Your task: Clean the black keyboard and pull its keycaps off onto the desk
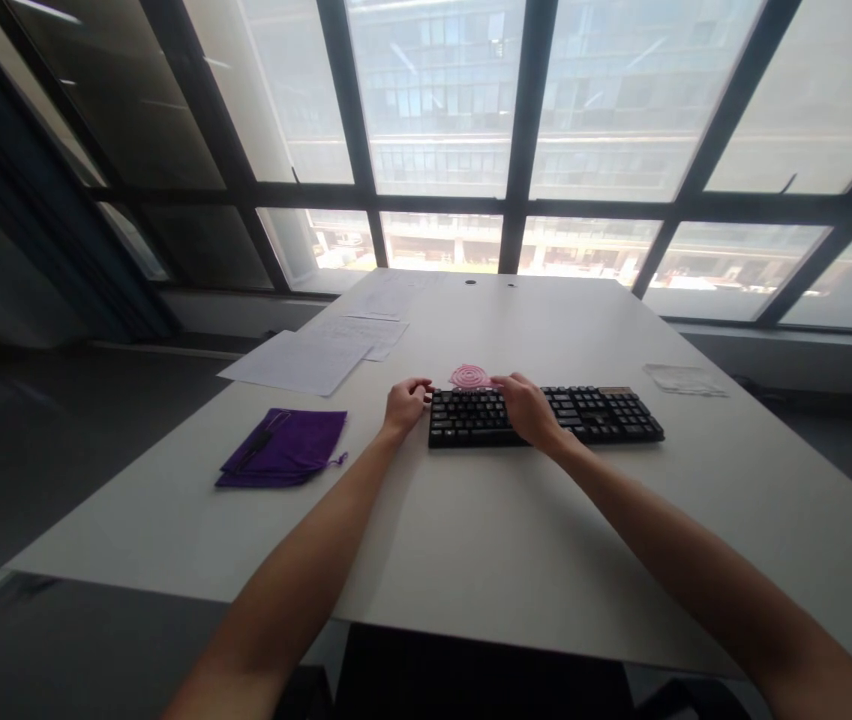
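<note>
With the right hand (529,410) reaching over a black keyboard (602,420), pinches the right edge of a pink disc (469,376) between thumb and bent fingers, as far as can be made out at this size. Holds the disc just past the far edge of the keyboard, near its left end, with a pattern of rings in view; cannot tell it lying from slightly lifted. Has the left hand (405,403) at the far left corner of the keyboard, fingers curled together, tips at or just beside that corner; cannot tell a grip from a light touch.

Stretches both bare forearms over the near part of a white desk (501,560). Left of the left hand, shows a purple pouch (310,440) lying flat, with a cord at its right side and a slim dark item (253,452) on top. Beyond the pouch, shows partly overlapping paper sheets (298,362). Near the right edge of the desk, shows a thin pale sheet (685,380). At the far end, shows two small dark spots (470,282), then dark window frames (442,203), with a building (456,90) outside and, far left, a dark curtain (58,195).
</note>
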The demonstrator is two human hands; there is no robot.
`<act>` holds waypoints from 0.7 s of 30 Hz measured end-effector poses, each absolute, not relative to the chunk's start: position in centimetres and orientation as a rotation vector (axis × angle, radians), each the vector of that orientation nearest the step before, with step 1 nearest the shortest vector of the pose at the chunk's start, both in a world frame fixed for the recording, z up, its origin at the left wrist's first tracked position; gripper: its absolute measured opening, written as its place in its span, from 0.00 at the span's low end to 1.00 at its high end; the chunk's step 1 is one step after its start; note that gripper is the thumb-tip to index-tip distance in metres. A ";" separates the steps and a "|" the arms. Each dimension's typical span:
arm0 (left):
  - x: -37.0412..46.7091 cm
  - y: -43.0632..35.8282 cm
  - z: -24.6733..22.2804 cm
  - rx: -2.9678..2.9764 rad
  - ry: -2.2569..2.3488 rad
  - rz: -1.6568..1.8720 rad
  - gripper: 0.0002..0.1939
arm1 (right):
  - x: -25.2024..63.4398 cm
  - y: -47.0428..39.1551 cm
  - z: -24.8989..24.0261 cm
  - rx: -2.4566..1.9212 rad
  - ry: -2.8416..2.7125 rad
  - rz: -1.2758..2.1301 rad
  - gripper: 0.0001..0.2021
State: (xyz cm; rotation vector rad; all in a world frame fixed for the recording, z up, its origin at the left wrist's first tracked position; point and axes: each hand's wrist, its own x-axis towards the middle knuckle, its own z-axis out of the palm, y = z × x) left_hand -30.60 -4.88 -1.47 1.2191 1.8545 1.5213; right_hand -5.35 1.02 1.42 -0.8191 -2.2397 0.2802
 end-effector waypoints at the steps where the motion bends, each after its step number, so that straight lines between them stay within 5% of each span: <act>1: -30.6 -4.8 -1.6 1.221 1.842 1.525 0.16 | -4.3 1.8 1.5 -0.839 -2.182 0.286 0.17; 21: -30.5 -4.6 -0.8 1.465 2.162 1.357 0.19 | 27.1 15.0 -1.4 -1.715 -1.074 0.411 0.23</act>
